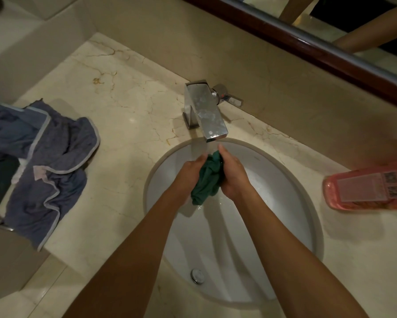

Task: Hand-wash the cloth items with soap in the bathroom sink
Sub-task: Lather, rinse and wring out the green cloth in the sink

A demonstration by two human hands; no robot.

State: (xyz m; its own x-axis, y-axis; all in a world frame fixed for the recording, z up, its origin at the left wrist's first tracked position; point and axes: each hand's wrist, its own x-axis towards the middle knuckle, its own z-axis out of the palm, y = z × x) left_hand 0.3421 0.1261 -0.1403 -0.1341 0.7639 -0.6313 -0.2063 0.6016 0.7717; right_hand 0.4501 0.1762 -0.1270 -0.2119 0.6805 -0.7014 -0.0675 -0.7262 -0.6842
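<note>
green cloth (pixel 208 177): bunched up btw both hands, over the back half of the sink bowl (pixel 284 187), right under the faucet spout (pixel 212 127). top end of the wad is in the water stream, bottom end hangs free and drips.

left hand (pixel 188 173): fingers curled round the left side of the wad, gripping it, thumb up near the top.

right hand (pixel 232 175): wrapped round the right side, also gripping, fingertips reaching up toward the stream.

key relation: long axis of the wad runs roughly front-to-back, from the spout down toward the person. hands sit on opposite sides of it, palms facing each other, about level, so neither is really nearer. imo that's a rub/wring setup, each hand working against the other across the cloth.

water: running, thin stream landing on the top of the cloth.

soap bottle (pixel 367 187): pink, lying on the counter (pixel 128 115) to the right of the sink, well apart from the hands. right hand is the closer one if it's needed.

blue garments (pixel 46 166): piled on the counter far left, partly over the edge, prob still to do.

suds: can't tell, nothing obvious on the cloth.

step guess: wetting or rinsing the green piece, task not far along.
</note>
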